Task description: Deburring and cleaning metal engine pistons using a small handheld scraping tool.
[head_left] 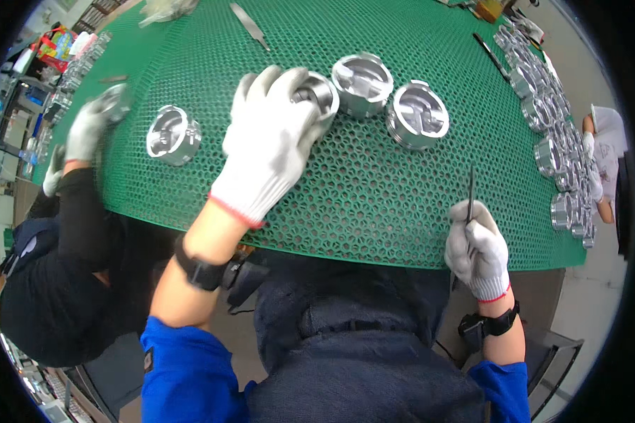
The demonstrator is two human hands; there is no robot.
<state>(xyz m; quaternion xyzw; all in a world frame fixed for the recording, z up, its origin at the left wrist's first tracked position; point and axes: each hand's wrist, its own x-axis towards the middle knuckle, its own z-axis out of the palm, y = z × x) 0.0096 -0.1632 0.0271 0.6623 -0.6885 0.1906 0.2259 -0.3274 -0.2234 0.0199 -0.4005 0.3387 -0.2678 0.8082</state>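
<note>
My left hand (267, 144), in a white knit glove with a red cuff edge, is closed over a silver metal piston (319, 92). The palm and fingers hide much of that piston. Right beside it stand two more pistons (360, 86), (419, 116), open ends up. Another piston (172, 137) sits apart to the left of my wrist. Near the mat's front edge my gloved right hand (478, 247) is closed on a slim dark tool (470, 187) that points upward; its exact kind does not show.
A green perforated mat (374, 211) covers the table. Several pistons (543, 116) line its right side, near a dark rod (491, 56). A flat metal tool (249, 25) lies at the far side. To the left, a co-worker's gloved hand (88, 127) holds a blurred metal piece. Another person (607, 148) stands at right.
</note>
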